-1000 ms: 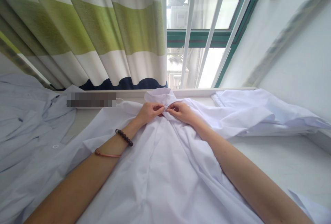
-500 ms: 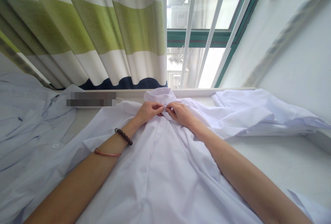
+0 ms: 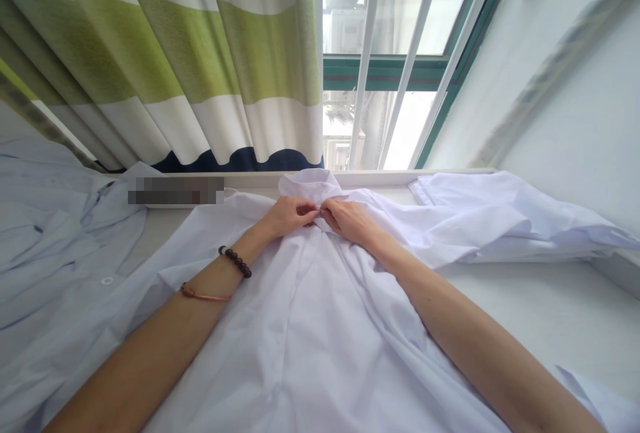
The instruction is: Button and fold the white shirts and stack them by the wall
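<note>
A white collared shirt (image 3: pixel 320 326) lies spread out in front of me, its collar (image 3: pixel 310 183) at the far end. Just below the collar, my left hand (image 3: pixel 293 215) pinches the front edge of the shirt. My right hand (image 3: pixel 345 218) closes on the same front from the other side, its fingertips meeting those of the left. Whatever button or buttonhole sits between the fingertips is too small and covered to make out. The cloth gathers into folds running down from the pinch. A dark bead bracelet and a thin reddish band circle my left wrist and forearm.
More white garments (image 3: pixel 55 219) lie heaped on the left, with a small white ring (image 3: pixel 107 281) near them. A folded white garment (image 3: pixel 480 213) rests at the right. Behind are a ledge, a striped curtain (image 3: pixel 175 53) and white window bars (image 3: pixel 367 79).
My fingertips have drawn slightly closer together at the shirt front. The left wrist has shifted a little up and left. The shirt lies as before.
</note>
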`<state>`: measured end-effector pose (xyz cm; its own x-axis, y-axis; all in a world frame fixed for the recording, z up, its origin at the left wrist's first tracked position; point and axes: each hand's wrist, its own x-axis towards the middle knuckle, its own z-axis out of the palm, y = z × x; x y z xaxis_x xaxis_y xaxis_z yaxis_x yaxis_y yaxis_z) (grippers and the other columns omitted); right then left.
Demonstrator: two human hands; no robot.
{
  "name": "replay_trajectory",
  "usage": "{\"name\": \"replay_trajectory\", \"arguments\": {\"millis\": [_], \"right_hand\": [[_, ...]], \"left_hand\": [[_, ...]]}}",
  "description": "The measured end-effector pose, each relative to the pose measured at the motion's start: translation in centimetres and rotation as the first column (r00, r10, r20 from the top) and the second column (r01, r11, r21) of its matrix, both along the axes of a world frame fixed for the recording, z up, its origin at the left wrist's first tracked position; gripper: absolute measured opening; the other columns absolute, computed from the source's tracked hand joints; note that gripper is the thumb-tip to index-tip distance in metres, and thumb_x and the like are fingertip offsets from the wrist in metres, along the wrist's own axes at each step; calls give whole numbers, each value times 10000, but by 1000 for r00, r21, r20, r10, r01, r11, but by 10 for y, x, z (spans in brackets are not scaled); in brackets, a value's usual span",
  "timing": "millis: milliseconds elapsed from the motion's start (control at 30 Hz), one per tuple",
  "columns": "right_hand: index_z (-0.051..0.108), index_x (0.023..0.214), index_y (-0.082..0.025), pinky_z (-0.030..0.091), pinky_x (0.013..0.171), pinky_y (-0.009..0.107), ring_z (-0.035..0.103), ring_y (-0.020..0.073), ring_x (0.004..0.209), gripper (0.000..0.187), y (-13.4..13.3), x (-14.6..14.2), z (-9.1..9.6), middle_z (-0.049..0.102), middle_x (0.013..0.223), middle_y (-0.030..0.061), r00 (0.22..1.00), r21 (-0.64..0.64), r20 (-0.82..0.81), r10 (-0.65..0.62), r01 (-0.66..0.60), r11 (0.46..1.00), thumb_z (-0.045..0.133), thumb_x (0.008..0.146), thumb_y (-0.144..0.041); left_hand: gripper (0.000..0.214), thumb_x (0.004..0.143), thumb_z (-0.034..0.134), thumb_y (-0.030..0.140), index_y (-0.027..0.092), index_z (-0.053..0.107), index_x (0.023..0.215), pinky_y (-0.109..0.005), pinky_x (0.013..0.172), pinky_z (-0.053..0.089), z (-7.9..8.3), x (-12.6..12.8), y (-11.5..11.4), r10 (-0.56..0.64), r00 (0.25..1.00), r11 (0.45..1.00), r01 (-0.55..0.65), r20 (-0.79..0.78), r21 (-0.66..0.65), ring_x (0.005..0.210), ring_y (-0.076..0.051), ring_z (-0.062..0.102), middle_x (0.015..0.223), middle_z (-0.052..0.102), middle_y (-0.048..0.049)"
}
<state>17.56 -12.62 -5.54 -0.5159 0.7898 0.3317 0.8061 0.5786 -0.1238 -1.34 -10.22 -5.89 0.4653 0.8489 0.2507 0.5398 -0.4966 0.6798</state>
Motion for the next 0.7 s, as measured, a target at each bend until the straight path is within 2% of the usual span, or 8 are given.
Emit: {"name": "replay_trajectory", "arguments": {"millis": [267, 367, 567, 700], "right_hand": [[601, 963, -178, 299, 605, 291, 620, 204, 724, 234, -1, 3, -1, 687, 879, 84, 1000, -7, -10, 26, -26, 1000, 375, 966, -241], [598, 974, -179, 313, 623, 289, 621, 204, 751, 234, 0, 3, -2, 687, 901, 92, 999, -3, -27, 30, -30, 1000, 373, 968, -244], [589, 998, -176, 320, 638, 283, 624, 197, 772, 241, 0, 1, -4, 689, 931, 96, 998, -21, -63, 31, -33, 999, 363, 976, -256], [587, 987, -185, 329, 635, 274, 622, 186, 759, 220, 2, 0, -7, 690, 894, 72, 992, -30, -124, 6, -10, 1000, 390, 962, -278]], "left_hand": [[209, 713, 628, 288, 128, 740, 788, -231, 673, 488, 6, 9, -6, 118, 991, 983, -109, -59, 146, 666, -163, 641, 728, 735, -47], [177, 700, 622, 262, 133, 734, 748, -232, 668, 489, 7, 12, -9, 144, 988, 978, -134, -56, 161, 646, -159, 639, 701, 729, -38], [163, 689, 611, 232, 121, 724, 730, -235, 655, 499, 3, 14, -10, 195, 980, 975, -197, 28, 102, 650, -166, 654, 672, 717, -28], [183, 706, 610, 242, 117, 724, 775, -241, 600, 519, -1, 12, -6, 186, 976, 982, -184, 110, -30, 628, -177, 670, 670, 715, -26]]}}
